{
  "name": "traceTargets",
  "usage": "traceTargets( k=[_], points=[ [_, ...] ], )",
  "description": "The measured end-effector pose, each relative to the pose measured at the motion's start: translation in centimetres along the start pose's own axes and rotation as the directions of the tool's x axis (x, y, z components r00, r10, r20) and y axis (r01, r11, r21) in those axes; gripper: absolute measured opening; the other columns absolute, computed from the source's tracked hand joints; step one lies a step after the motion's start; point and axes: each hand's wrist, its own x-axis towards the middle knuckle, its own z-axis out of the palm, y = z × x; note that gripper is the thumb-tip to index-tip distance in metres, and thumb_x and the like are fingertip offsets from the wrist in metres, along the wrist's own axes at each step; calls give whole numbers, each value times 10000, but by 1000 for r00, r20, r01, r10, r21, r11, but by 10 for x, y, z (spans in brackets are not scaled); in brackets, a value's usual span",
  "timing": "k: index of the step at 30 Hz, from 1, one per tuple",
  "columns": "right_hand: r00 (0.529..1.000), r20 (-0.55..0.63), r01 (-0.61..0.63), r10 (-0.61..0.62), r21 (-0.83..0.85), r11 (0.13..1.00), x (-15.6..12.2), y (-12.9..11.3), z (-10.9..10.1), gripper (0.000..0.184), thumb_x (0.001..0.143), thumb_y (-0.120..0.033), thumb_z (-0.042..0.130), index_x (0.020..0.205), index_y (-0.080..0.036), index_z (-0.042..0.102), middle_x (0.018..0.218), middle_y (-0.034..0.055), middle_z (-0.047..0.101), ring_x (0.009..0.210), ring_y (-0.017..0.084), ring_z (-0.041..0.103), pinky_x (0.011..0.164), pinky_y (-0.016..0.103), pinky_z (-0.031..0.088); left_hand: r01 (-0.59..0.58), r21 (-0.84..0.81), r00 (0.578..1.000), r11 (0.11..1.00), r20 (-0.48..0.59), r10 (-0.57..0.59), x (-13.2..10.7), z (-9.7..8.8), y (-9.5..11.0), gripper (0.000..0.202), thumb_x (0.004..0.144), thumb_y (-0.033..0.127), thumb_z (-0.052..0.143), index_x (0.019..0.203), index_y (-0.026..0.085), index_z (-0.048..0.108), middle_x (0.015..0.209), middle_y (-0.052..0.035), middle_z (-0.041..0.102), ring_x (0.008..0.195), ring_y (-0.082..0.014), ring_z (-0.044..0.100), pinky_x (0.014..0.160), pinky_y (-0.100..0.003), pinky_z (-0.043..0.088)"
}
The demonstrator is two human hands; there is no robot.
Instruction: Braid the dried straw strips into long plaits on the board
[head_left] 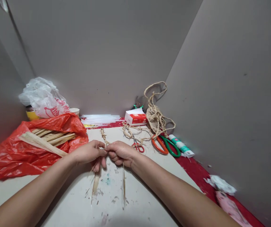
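Note:
Both hands meet over the middle of a pale board (145, 186). My left hand (95, 154) pinches the near end of a short braided straw cord (103, 135), its lower fingers loosely curled. Pressed against it from the other side, my right hand (121, 153) is closed on the same cord, thumb and forefinger together. Past the fingertips the braid runs away from me along the board. Below the left fingers hangs a flat strand of dry straw (95, 184), and a thinner strand (124, 184) hangs under the right hand. The exact crossing of strands is hidden by the fingers.
At left lies a red plastic bag (14, 154) of straw strips (43, 143), with a clear bag (43, 94) behind. Coiled braided rope (155, 118), a tissue box (135, 117), orange-and-green-handled scissors (159, 145) and small red scissors (139, 148) lie back right. Grey walls (102, 56) enclose the table.

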Motion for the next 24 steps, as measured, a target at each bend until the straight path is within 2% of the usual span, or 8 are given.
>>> traceTargets(
  k=[5, 10, 12, 13, 14, 15, 19, 24],
  points=[
    [1000, -7, 21, -21, -1, 1000, 0, 2, 3, 237, 723, -166, 501, 536, -178, 355, 358, -101, 289, 298, 20, 142, 285, 149, 99, 7, 39, 997, 999, -72, -4, -2, 13, 2, 272, 732, 319, 531, 937, 157, 454, 693, -63, 667, 408, -134, 564, 406, -236, 422],
    [995, 95, 2, -2, 3, 1000, 0, -1, -6, 170, 690, -148, 533, 567, -161, 416, 377, -103, 298, 315, 15, 129, 298, 141, 93, 81, 151, 996, 985, -39, -76, -7, 0, 10, 267, 723, 361, 553, 870, 138, 537, 525, -15, 602, 398, -124, 535, 416, -214, 388],
    [987, 161, -3, 1, 14, 1000, -1, -3, -10, 75, 703, -156, 530, 636, -134, 506, 385, -109, 277, 327, 15, 114, 307, 140, 87, 9, 128, 975, 992, -223, 20, -2, -7, 6, 202, 713, 320, 540, 787, 133, 561, 486, 10, 563, 389, -93, 484, 418, -195, 353],
    [983, 183, 0, -3, 15, 1000, -1, -3, -12, 53, 711, -159, 528, 685, -117, 546, 390, -112, 269, 333, 16, 111, 310, 139, 86, -53, 95, 938, 994, -337, 82, 2, -8, 3, 163, 698, 289, 541, 749, 135, 561, 474, 25, 540, 396, -77, 458, 426, -185, 339],
    [980, 197, 4, -6, 12, 1000, -1, -4, -13, 77, 719, -163, 527, 727, -102, 573, 394, -114, 261, 337, 16, 108, 313, 139, 85, -116, 52, 905, 992, -406, 127, 6, -7, -1, 130, 683, 260, 540, 722, 137, 558, 482, 32, 531, 415, -66, 447, 436, -174, 326],
    [979, 206, 5, -6, 4, 1000, -1, -4, -14, 97, 723, -164, 526, 748, -92, 586, 397, -114, 259, 340, 16, 108, 314, 140, 84, -159, -19, 898, 987, -417, 137, 10, -5, -5, 107, 675, 244, 529, 692, 140, 548, 498, 29, 530, 433, -62, 442, 440, -170, 315],
    [976, 216, 6, 2, -37, 999, -1, -4, -16, 93, 720, -180, 545, 721, -95, 584, 404, -109, 273, 340, 15, 115, 313, 145, 81, -114, -260, 968, 959, -245, 49, 18, 8, -15, 165, 690, 278, 450, 575, 162, 473, 443, 35, 428, 365, -60, 331, 368, -191, 204],
    [983, 181, 26, 4, -163, 986, -2, -4, -19, 106, 715, -214, 564, 685, -112, 573, 399, -107, 292, 333, 18, 137, 303, 148, 107, -47, -160, 970, 986, -244, 6, 15, 7, -12, 176, 663, 276, 428, 526, 168, 450, 428, 62, 321, 341, -44, 171, 344, -215, 86]
  ],
)
